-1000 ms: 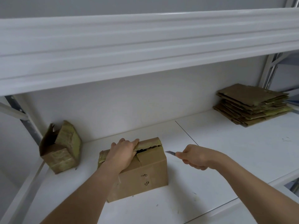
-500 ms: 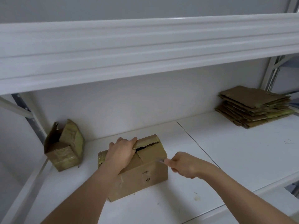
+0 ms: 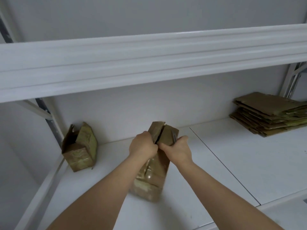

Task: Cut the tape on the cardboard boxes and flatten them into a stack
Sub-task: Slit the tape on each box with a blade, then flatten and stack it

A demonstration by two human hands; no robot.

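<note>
A brown cardboard box (image 3: 153, 176) stands on end on the white shelf (image 3: 249, 163), its taped bottom toward me and its top flaps parted. My left hand (image 3: 142, 146) grips the left flap. My right hand (image 3: 177, 149) grips the right flap and also holds a small knife (image 3: 174, 137), whose blade lies against the cardboard. A stack of flattened boxes (image 3: 269, 113) lies at the far right of the shelf.
A second cardboard box (image 3: 79, 146) with open flaps stands at the left against the back wall, beside a shelf upright (image 3: 48, 117). The upper shelf's edge (image 3: 149, 63) overhangs the work area. A seam (image 3: 224, 166) runs across the shelf right of my hands.
The box has been turned from lying lengthwise to standing end-on toward me. My right hand, with the knife, moved in from the box's right side onto the flaps; both hands now pull at the top.
</note>
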